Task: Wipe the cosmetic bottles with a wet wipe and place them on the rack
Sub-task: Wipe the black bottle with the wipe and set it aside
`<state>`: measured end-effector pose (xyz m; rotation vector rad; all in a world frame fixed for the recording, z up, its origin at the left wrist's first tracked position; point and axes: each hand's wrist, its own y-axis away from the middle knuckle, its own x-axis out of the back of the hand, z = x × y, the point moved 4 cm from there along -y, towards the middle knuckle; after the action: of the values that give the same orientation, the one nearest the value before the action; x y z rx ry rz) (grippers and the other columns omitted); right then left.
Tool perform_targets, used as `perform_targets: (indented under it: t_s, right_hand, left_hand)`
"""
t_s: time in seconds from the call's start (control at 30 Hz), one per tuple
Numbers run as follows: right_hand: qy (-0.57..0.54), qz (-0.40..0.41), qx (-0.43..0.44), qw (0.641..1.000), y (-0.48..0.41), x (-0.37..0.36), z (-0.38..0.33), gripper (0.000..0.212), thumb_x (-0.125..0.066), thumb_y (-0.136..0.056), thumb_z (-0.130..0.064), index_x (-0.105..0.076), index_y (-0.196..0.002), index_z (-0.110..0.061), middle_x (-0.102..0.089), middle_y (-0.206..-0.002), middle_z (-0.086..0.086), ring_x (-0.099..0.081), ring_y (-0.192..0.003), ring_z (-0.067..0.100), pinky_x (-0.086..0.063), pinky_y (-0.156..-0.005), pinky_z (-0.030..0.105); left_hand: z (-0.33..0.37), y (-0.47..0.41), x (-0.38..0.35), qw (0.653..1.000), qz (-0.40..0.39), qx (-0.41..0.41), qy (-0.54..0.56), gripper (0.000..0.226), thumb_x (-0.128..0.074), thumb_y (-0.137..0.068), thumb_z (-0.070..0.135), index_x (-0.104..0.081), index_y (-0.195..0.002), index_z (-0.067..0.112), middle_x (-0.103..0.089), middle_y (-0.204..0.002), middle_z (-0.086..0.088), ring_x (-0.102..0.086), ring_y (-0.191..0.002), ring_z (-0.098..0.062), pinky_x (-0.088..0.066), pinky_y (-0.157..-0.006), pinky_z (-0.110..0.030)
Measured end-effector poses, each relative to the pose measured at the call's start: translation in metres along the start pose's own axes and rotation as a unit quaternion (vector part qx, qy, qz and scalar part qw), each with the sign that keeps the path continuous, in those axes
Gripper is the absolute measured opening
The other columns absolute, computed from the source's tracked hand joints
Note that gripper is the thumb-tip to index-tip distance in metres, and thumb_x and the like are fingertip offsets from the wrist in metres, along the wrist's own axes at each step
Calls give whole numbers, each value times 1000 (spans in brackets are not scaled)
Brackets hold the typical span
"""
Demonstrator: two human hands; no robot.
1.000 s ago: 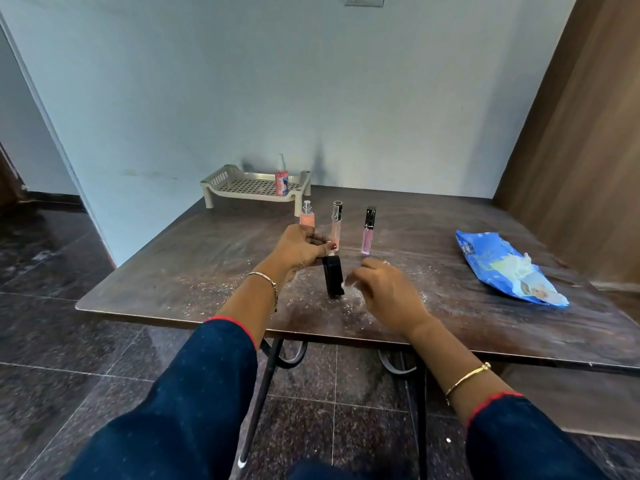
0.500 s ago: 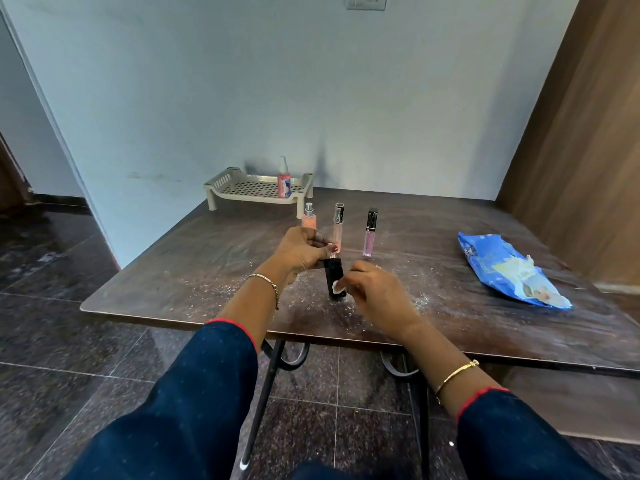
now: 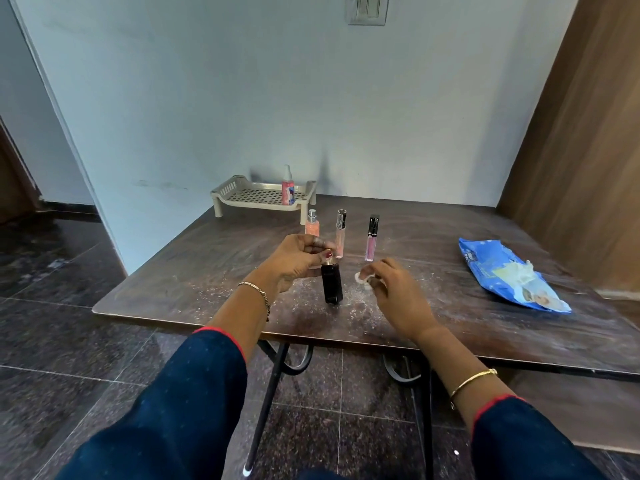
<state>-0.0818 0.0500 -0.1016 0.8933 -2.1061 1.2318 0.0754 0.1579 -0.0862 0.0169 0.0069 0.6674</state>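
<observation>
Flagging hazards: we are seeing the left hand (image 3: 298, 259) pinching the black bottle (image 3: 331, 284) by its cap alone, at near centre. We are judging that a slip could topple the three bottles (image 3: 340, 233) standing just behind. The right hand (image 3: 394, 292) is pinching the wipe (image 3: 362, 278) beside it. We are counting five bottles, including one bottle (image 3: 287, 184) on the far-left rack (image 3: 228, 192), and one pack (image 3: 502, 271) at right.

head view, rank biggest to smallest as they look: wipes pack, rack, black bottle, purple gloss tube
1. wipes pack and rack: look about alike, pack nearer, so unranked
2. black bottle
3. purple gloss tube
</observation>
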Motion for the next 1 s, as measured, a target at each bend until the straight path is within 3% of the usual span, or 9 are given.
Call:
perform_targets:
  t_s: [0.17,0.33,0.47,0.6,0.8,1.0]
  right_hand:
    - [-108,47,-81,990,-2,-1,3,22,-58,-86,-1,-67,-88,-21,-62,-96,-4,-60,-88,13,-52,-80,29]
    - [-168,85,-117,975,-7,-5,-5,9,-70,-82,-26,-64,-76,-26,-63,-86,-8,-62,-82,7,-52,-71,21]
    - [-188,65,-119,973,-15,-13,-15,31,-76,-74,-7,-57,-83,-28,-62,-91,-5,-62,-84,8,-52,-67,13]
    - [-182,103,-105,972,-20,-15,-26,52,-76,-70,1,-45,-98,-30,-59,-82,-10,-60,-71,-1,-46,-61,4]
    - [-148,114,-55,981,-24,-19,-37,47,-76,-73,-3,-43,-96,-29,-63,-81,-6,-64,-75,10,-57,-71,33]
    - [-24,92,87,992,-18,-19,-46,24,-66,-82,-8,-48,-95,-16,-61,-73,0,-56,-61,16,-48,-54,31]
  left_hand:
    - [1,0,0,1000,-22,-3,-2,15,-59,-87,-4,-67,-98,4,-71,-100,-9,-68,-91,-15,-57,-81,-32]
    - [1,1,0,1000,-17,2,8,16,-65,-83,-2,-67,-99,1,-73,-94,-7,-70,-80,-11,-57,-69,-27]
    - [0,-1,1,1000,-5,1,15,14,-68,-80,-3,-67,-94,1,-73,-91,-7,-70,-81,-14,-58,-68,-28]
    - [-2,-3,4,1000,4,0,31,13,-71,-78,0,-68,-89,5,-71,-101,-15,-69,-87,-19,-59,-74,-33]
    - [-3,-4,6,999,6,-1,36,16,-77,-72,3,-69,-85,5,-73,-83,-8,-71,-77,-17,-57,-64,-27]
    - [-4,-6,8,999,17,3,30,14,-77,-71,4,-68,-81,7,-72,-72,-3,-70,-67,-13,-56,-58,-25]
